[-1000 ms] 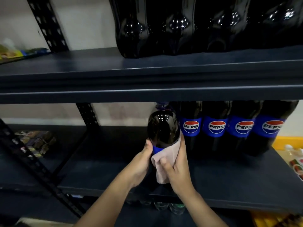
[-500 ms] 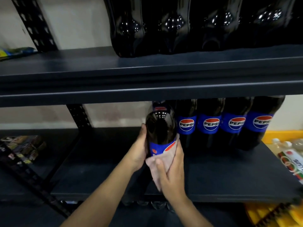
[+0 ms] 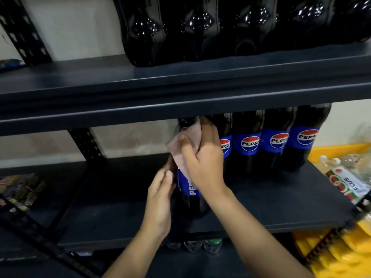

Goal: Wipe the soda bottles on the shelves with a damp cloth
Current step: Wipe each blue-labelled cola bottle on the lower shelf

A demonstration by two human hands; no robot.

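The fingers of the right hand [image 3: 202, 165] are curled over the pink cloth [image 3: 180, 149], which is pressed against the shoulder of the soda bottle [image 3: 189, 189]; the fingers of the left hand [image 3: 160, 195] are wrapped around its lower body, beside the blue label. The bottle is probably full, so heavy and stiff, and its smooth plastic may become slippery when damp; a hold at the waist is judged safest. It is dark and glossy, and is held near the front edge of the middle shelf [image 3: 281, 205], left of the row of bottles [image 3: 277, 141].
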